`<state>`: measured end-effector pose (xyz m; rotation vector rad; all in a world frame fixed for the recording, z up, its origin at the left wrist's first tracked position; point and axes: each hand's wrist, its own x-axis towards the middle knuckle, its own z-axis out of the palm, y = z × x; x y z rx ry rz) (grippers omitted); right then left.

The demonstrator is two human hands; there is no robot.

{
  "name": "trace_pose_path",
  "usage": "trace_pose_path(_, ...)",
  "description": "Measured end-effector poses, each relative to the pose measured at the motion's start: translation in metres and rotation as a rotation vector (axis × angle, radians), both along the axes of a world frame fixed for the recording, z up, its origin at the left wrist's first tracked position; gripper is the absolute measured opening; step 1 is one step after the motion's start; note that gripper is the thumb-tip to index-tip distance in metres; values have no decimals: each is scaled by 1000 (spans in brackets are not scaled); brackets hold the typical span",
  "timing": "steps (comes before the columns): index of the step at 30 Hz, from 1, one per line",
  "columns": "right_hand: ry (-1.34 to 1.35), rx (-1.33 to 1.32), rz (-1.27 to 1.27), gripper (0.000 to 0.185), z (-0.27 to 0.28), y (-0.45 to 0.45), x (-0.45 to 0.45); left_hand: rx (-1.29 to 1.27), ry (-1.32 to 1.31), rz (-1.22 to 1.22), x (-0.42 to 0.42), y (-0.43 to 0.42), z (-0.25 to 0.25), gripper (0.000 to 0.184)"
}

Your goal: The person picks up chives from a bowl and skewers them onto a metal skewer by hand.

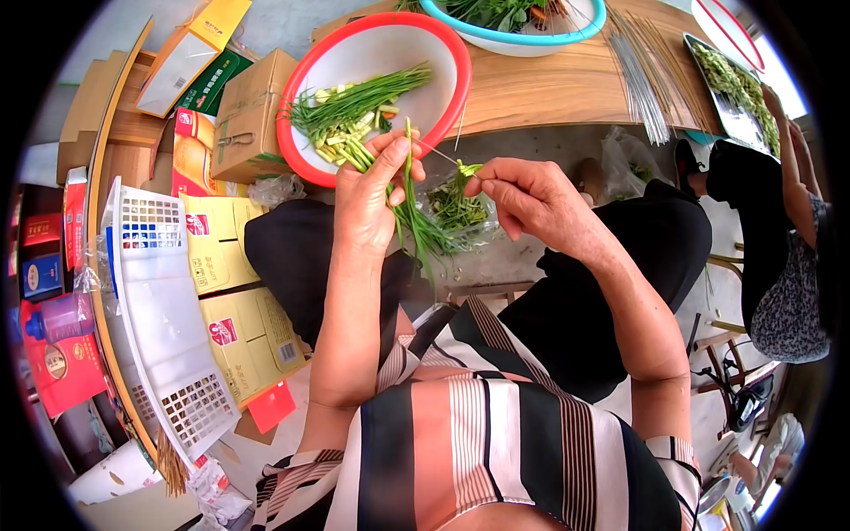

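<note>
My left hand (372, 199) is closed around a bunch of long green chives (416, 228), whose leaves hang below the fingers. A thin skewer (436, 152) runs from the left fingertips toward my right hand (538, 202). The right thumb and forefinger pinch a small folded chive piece (467, 168) at the skewer's end. Whether the skewer passes through it is too small to tell. Just beyond the left hand, a red-rimmed basin (460, 66) holds chives and cut pale-green stems (347, 133). Beneath the hands lies a plastic bag with greens (459, 205).
A blue-rimmed basin (522, 39) of leafy greens stands on the wooden table (531, 93). Metal skewers (639, 84) lie to its right, near a tray of greens (735, 88). Cartons (252, 115) and a white plastic basket (164, 292) are at left. Another person's arm (797, 164) shows at right.
</note>
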<state>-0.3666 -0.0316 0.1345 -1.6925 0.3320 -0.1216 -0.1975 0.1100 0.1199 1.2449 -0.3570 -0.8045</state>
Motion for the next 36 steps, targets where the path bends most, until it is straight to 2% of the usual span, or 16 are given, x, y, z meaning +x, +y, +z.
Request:
trace_pose_path(4,-4,-2,14,21,-1,-1,-1,19,-65,-19,3,1,0,26)
trace_pose_path(13,10,-22,17,21,0,-1,-1,52,-93,-91,12,7,2,23)
trace_pose_path(36,-7,7,62,20,-1,-4,0,68,-9,-188,1,6,4,18)
